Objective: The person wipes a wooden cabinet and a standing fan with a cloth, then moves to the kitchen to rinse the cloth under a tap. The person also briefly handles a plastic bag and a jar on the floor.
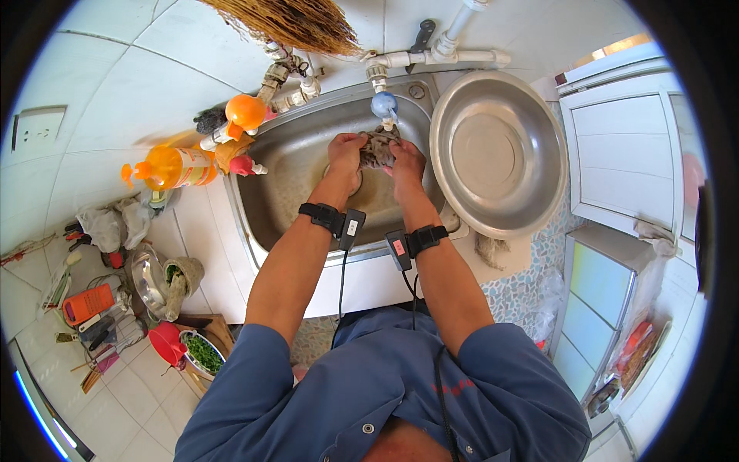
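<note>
A crumpled grey-brown cloth (376, 148) is held between my two hands over a stainless steel sink (281, 196). My left hand (346, 154) grips its left side, fingers curled on it. On the other side, my right hand (407, 162) is closed round the cloth's right edge. Just above the cloth is the tap (385, 106), with a blue ball-like part and a white spout. Whether water runs from it, I cannot tell. Brownish staining shows on the sink bottom below my hands.
A large metal basin (499, 154) stands right of the sink, overlapping its rim. Left of it are an orange pump bottle (177, 168) and an orange-topped tap (245, 112). A straw broom (289, 23) hangs above. A bowl of chopped greens (203, 354) sits lower left.
</note>
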A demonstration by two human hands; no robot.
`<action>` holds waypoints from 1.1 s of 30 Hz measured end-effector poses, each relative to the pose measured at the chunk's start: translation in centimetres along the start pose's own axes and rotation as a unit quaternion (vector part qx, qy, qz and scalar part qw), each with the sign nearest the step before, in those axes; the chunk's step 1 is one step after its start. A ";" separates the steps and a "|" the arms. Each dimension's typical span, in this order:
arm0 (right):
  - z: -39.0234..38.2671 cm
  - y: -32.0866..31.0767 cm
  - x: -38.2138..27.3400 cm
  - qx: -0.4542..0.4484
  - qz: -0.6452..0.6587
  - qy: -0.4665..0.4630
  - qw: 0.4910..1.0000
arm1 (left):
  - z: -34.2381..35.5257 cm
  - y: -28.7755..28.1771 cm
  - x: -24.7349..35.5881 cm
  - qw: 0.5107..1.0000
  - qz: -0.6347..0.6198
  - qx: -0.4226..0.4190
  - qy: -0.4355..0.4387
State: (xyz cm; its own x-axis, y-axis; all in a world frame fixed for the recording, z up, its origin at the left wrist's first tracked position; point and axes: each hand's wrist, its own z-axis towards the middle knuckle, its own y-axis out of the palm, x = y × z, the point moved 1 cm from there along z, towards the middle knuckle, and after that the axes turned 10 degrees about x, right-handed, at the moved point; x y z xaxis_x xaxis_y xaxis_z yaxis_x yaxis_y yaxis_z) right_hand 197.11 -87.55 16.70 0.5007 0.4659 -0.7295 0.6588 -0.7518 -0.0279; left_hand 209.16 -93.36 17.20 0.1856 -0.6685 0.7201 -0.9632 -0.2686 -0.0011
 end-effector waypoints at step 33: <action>-1.1 0.4 1.1 -0.281 0.175 0.111 0.937 | -4.2 -3.5 3.3 0.971 0.127 -0.163 0.121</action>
State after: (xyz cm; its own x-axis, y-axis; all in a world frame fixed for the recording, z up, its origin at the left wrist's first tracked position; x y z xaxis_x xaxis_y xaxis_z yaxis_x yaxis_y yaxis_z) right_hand 198.54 -86.83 16.69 0.8047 0.3686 -0.4654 0.5929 -0.5410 0.5965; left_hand 212.30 -91.75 22.48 -0.0784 -0.4922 0.8670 -0.9897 0.1426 -0.0085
